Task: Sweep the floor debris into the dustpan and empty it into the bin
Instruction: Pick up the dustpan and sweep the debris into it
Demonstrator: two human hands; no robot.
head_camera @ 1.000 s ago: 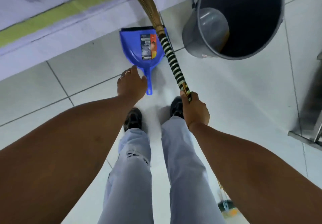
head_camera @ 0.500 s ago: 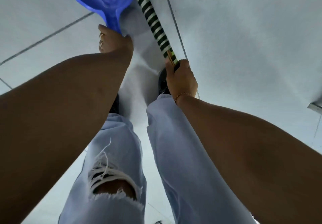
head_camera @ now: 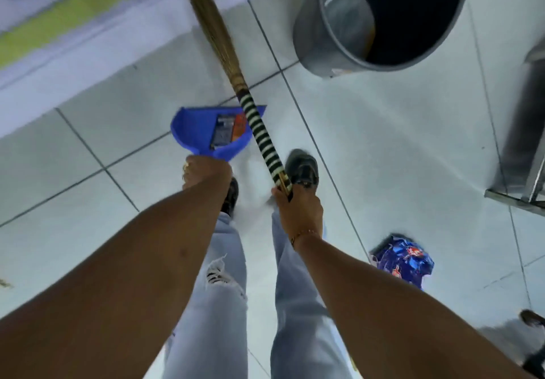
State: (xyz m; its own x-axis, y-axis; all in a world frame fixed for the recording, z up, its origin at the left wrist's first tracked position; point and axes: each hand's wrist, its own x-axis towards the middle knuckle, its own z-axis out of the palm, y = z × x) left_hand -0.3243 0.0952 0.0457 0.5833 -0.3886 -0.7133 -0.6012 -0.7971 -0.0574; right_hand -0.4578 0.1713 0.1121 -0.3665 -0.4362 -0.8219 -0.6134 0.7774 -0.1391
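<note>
My left hand (head_camera: 203,172) grips the handle of a blue dustpan (head_camera: 200,131), held in front of my feet with a label stuck inside it. My right hand (head_camera: 298,207) is closed round the end of a straw broom (head_camera: 256,131) with a black-and-white striped handle; its bristles point away toward the wall. A grey bin (head_camera: 383,16) stands at the upper right, open and dark inside. A crumpled blue wrapper (head_camera: 402,260) lies on the white tiles to my right, behind the broom.
A raised step with a yellow-green stripe (head_camera: 73,16) runs along the far left. Metal furniture legs (head_camera: 525,178) stand at the right edge. Another person's shoe (head_camera: 530,319) shows at the lower right. My own feet stand just behind the dustpan.
My left hand has closed on the dustpan handle, which it was only reaching for a second ago. The view has swung back up, bringing the bin and a blue wrapper into sight.
</note>
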